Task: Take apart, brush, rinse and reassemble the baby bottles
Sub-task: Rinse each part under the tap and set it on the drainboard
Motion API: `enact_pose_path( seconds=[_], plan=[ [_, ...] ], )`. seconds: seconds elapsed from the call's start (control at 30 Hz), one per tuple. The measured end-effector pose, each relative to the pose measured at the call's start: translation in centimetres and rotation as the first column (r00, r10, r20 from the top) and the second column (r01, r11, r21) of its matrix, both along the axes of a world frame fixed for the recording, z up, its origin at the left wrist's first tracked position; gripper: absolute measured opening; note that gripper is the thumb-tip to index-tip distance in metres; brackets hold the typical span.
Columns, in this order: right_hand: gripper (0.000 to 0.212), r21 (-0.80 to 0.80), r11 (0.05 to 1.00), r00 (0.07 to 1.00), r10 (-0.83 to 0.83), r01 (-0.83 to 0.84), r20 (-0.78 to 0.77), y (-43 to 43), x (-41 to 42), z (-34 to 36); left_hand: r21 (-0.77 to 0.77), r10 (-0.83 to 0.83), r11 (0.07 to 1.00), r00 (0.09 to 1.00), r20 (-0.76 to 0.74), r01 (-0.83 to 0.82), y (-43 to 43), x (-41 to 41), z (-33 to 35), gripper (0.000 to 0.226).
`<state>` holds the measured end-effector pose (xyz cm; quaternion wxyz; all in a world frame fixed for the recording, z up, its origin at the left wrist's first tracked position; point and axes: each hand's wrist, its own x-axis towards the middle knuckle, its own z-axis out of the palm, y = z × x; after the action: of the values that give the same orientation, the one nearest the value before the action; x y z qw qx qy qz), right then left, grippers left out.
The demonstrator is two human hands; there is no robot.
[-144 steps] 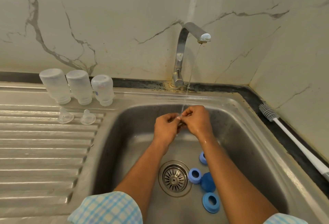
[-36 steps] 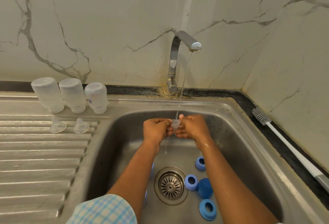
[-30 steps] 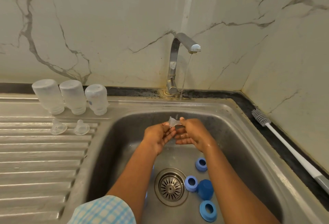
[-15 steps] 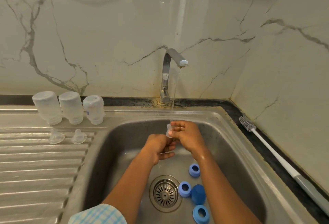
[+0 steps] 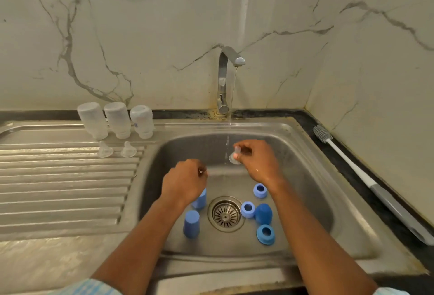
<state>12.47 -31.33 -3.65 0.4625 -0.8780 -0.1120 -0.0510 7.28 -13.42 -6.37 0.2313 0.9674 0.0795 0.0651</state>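
My right hand (image 5: 257, 161) pinches a clear silicone teat (image 5: 235, 156) beside the thin stream from the tap (image 5: 226, 78). My left hand (image 5: 184, 182) hovers lower left over the basin, fingers curled and holding nothing. On the sink floor lie blue collar rings (image 5: 260, 190) (image 5: 247, 209) (image 5: 265, 234) and blue caps (image 5: 263, 213) (image 5: 191, 223) (image 5: 200, 198). Three clear bottles (image 5: 92, 120) (image 5: 118, 119) (image 5: 142, 121) stand upside down at the back of the drainboard, with two clear teats (image 5: 104, 149) (image 5: 128, 149) in front of them.
The steel sink (image 5: 312, 177) has a round drain strainer (image 5: 226, 213) in the middle. The ribbed drainboard (image 5: 58, 182) stretches to the left. A white-handled bottle brush (image 5: 366, 177) lies along the dark counter edge on the right, under the marble wall.
My left hand has let go of the teat and dropped down to the left. My right hand keeps the teat alone by the stream. The camera has pulled back, showing more blue caps.
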Motion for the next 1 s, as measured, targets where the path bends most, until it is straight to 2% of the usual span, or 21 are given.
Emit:
enact_pose_path(
  seconds=[0.13,0.2,0.27,0.33,0.37,0.4,0.43,0.47,0.5,0.53,0.57,0.63,0.67,0.7,0.77,0.8,0.83,0.87,0.93,0.97,1.0],
  plan=[
    [0.033,0.022,1.000,0.986,-0.023,0.019,0.165,0.3,-1.2,1.9,0.021,0.015,1.000,0.998,0.064,-0.016,0.6,-1.6,0.4,0.020],
    [0.033,0.128,0.991,0.953,-0.070,0.034,0.294,0.7,-1.9,3.5,0.036,0.015,0.999,0.996,0.084,-0.018,0.8,-1.3,0.3,0.020],
    [0.020,0.289,0.957,0.842,-0.148,-0.010,0.519,0.9,-2.8,5.2,0.059,0.015,0.998,0.995,0.098,-0.021,0.9,-0.8,0.2,0.021],
    [0.009,0.330,0.944,0.699,-0.229,-0.010,0.677,0.8,-2.9,5.4,0.072,0.017,0.997,0.995,0.097,-0.024,1.0,-0.3,0.2,0.020],
    [0.007,0.288,0.957,0.712,-0.231,0.042,0.663,0.5,-2.3,4.4,0.073,0.021,0.997,0.995,0.093,-0.028,1.1,-0.2,0.2,0.020],
    [0.006,0.192,0.976,0.806,-0.193,0.101,0.560,0.1,-1.5,3.0,0.074,0.024,0.997,0.996,0.090,-0.031,1.1,-0.1,0.1,0.020],
    [0.007,0.018,0.990,0.938,-0.135,0.136,0.320,-0.2,-0.7,1.3,0.076,0.026,0.997,0.996,0.084,-0.033,1.2,-0.1,0.0,0.019],
    [0.009,-0.144,0.981,0.990,-0.117,0.128,0.083,-0.6,-0.1,-0.1,0.077,0.028,0.996,0.996,0.082,-0.034,1.3,-0.1,-0.1,0.019],
    [0.011,-0.204,0.968,0.989,-0.142,0.145,0.028,-0.9,0.5,-0.6,0.078,0.030,0.996,0.996,0.079,-0.036,1.3,0.0,-0.2,0.019],
    [0.011,-0.150,0.967,0.977,-0.196,0.207,0.083,-1.2,1.0,-0.2,0.078,0.030,0.996,0.996,0.080,-0.036,1.4,0.1,-0.2,0.019],
    [0.009,0.011,0.965,0.944,-0.260,0.264,0.201,-1.1,1.2,1.1,0.078,0.031,0.996,0.996,0.084,-0.038,1.6,0.3,-0.2,0.020],
    [0.005,0.329,0.923,0.793,-0.350,0.200,0.499,-0.7,0.5,4.1,0.079,0.037,0.996,0.994,0.099,-0.045,1.8,0.6,-0.3,0.021],
    [0.006,0.317,0.934,0.771,-0.322,0.164,0.549,-0.6,0.7,4.0,0.082,0.038,0.996,0.995,0.096,-0.046,1.8,0.7,-0.4,0.022],
    [0.008,0.218,0.959,0.814,-0.271,0.182,0.514,-0.7,0.9,3.1,0.085,0.035,0.995,0.996,0.085,-0.043,1.7,0.8,-0.4,0.022],
    [0.013,-0.208,0.965,0.987,-0.146,0.157,0.068,-0.9,1.3,-0.6,0.091,0.024,0.995,0.997,0.067,-0.030,1.5,0.9,-0.5,0.023],
    [0.017,-0.290,0.947,0.989,-0.147,0.138,-0.009,-1.1,1.6,-1.4,0.093,0.026,0.995,0.997,0.068,-0.032,1.5,0.8,-0.5,0.022],
    [0.020,-0.268,0.945,0.982,-0.189,0.185,0.013,-1.2,2.0,-1.0,0.093,0.030,0.995,0.997,0.072,-0.037,1.6,0.8,-0.5,0.022],
    [0.020,-0.117,0.956,0.958,-0.253,0.269,0.137,-1.4,2.4,0.1,0.092,0.032,0.995,0.997,0.077,-0.039,1.7,0.8,-0.4,0.022],
    [0.016,0.238,0.926,0.806,-0.373,0.293,0.460,-1.3,2.3,2.4,0.080,0.037,0.996,0.996,0.081,-0.043,1.8,0.9,-0.4,0.023],
    [0.014,0.247,0.932,0.765,-0.360,0.266,0.534,-1.3,2.0,2.6,0.077,0.032,0.996,0.997,0.076,-0.038,1.7,0.9,-0.5,0.023],
    [0.015,0.151,0.947,0.792,-0.321,0.284,0.520,-1.3,2.0,1.5,0.077,0.025,0.997,0.997,0.069,-0.031,1.6,0.8,-0.5,0.024]
  ],
)
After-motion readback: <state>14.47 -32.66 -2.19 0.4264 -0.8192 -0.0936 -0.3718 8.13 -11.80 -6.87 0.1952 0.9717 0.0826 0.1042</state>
